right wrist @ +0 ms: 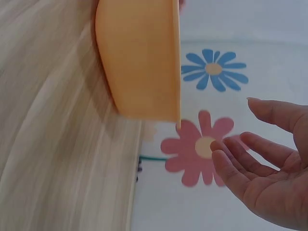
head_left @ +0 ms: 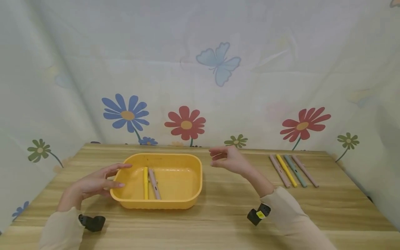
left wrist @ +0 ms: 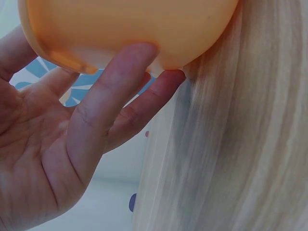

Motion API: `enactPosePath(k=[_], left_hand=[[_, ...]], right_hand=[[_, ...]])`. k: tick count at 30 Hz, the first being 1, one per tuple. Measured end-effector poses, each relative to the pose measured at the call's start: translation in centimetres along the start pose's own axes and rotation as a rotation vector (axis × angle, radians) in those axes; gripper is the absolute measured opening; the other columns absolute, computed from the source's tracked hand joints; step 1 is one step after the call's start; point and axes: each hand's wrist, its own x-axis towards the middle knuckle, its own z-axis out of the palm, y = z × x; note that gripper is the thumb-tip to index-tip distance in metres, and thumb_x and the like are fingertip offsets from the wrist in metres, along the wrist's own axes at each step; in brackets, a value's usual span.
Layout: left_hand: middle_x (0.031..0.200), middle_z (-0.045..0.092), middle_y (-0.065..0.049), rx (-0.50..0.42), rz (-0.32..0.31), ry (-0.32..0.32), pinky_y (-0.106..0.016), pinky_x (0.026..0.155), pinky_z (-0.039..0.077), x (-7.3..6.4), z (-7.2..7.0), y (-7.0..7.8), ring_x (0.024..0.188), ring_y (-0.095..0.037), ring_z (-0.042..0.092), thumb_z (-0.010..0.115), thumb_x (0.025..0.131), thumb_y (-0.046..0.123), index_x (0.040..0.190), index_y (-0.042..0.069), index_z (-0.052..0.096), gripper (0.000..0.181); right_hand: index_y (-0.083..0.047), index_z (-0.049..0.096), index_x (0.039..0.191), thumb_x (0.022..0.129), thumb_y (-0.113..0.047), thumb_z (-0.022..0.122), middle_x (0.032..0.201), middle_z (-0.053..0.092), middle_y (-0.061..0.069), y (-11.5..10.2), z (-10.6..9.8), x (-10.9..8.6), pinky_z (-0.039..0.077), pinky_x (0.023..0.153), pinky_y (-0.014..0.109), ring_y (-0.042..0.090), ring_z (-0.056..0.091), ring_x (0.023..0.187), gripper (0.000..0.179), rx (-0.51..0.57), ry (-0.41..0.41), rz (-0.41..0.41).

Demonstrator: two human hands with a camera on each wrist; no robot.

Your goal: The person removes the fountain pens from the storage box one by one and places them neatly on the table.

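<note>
A yellow plastic basin (head_left: pixel 175 205) stands on the table, left of the middle. My left hand (head_left: pixel 95 182) holds its left side, with fingertips over the rim; in the left wrist view, other fingers (left wrist: pixel 139 113) lie against the outer wall. Inside the basin are a yellow pen (head_left: pixel 146 184) and a pale pink pen (head_left: pixel 154 184), side by side. My right hand (head_left: pixel 229 159) hovers to the right of the basin, apart from it. Its fingers are loosely bent and nothing is between them, as the right wrist view also shows.
Several pens lie in a slanted row at the right: a pink one (head_left: pixel 279 171), a yellow one (head_left: pixel 286 171), a grey-green one (head_left: pixel 295 171) and another pink one (head_left: pixel 305 171). A flower-printed curtain (head_left: pixel 250 100) hangs behind the wooden table (head_left: pixel 218 222).
</note>
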Motion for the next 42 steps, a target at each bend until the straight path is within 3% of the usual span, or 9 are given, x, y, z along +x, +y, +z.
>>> enactPosePath(k=[13, 23, 30, 35, 39, 42], left_hand=[[0.145, -0.005, -0.032, 0.006, 0.005, 0.011, -0.047, 0.077, 0.052, 0.4, -0.2, -0.3, 0.111, -0.035, 0.049, 0.064, 0.084, 0.011, 0.142, 0.006, 0.022, 0.072], [0.146, -0.004, -0.030, 0.016, 0.002, 0.024, -0.047, 0.078, 0.052, 0.2, -0.2, -0.3, 0.117, -0.042, 0.041, 0.065, 0.083, 0.012, 0.142, 0.007, 0.023, 0.072], [0.145, -0.004, -0.031, 0.004, 0.008, 0.012, -0.048, 0.078, 0.052, 0.2, -0.2, -0.1, 0.112, -0.036, 0.048, 0.064, 0.083, 0.012, 0.142, 0.006, 0.023, 0.072], [0.146, -0.004, -0.031, -0.003, 0.007, 0.007, -0.048, 0.078, 0.051, 0.2, 0.0, -0.1, 0.113, -0.037, 0.047, 0.064, 0.084, 0.012, 0.141, 0.006, 0.023, 0.071], [0.146, -0.004, -0.031, 0.002, 0.003, 0.011, -0.047, 0.078, 0.052, 0.3, 0.0, -0.2, 0.114, -0.038, 0.046, 0.064, 0.084, 0.012, 0.142, 0.006, 0.023, 0.071], [0.145, -0.004, -0.031, 0.008, 0.003, 0.014, -0.047, 0.078, 0.052, 0.3, -0.1, -0.2, 0.112, -0.037, 0.047, 0.064, 0.084, 0.012, 0.142, 0.006, 0.023, 0.072]], right_hand=[[-0.001, 0.058, 0.120, 0.078, -0.012, 0.072, 0.117, 0.059, 0.017, -1.9, 6.3, 3.1, 0.052, 0.079, 0.027, 0.023, 0.061, 0.096, 0.046, 0.025, -0.104, 0.009], [0.001, 0.059, 0.118, 0.076, -0.012, 0.073, 0.114, 0.061, 0.015, -2.8, 10.8, 4.7, 0.051, 0.073, 0.019, 0.024, 0.062, 0.093, 0.046, -0.055, -0.181, -0.021], [0.000, 0.059, 0.119, 0.075, -0.013, 0.074, 0.110, 0.063, 0.012, -2.6, 13.1, 5.5, 0.051, 0.069, 0.019, 0.015, 0.063, 0.086, 0.048, -0.067, -0.205, 0.048], [0.000, 0.058, 0.119, 0.072, -0.013, 0.075, 0.108, 0.064, 0.009, -2.5, 14.7, 6.2, 0.050, 0.070, 0.018, 0.015, 0.061, 0.093, 0.052, -0.125, -0.195, 0.117], [0.001, 0.057, 0.120, 0.069, -0.013, 0.077, 0.102, 0.064, 0.007, -2.8, 15.6, 6.6, 0.047, 0.062, 0.016, 0.009, 0.057, 0.080, 0.056, -0.161, -0.179, 0.173], [0.002, 0.056, 0.121, 0.069, -0.011, 0.076, 0.071, 0.059, 0.002, -2.9, 16.2, 7.0, 0.037, 0.048, 0.015, 0.006, 0.044, 0.055, 0.057, -0.176, -0.179, 0.178]])
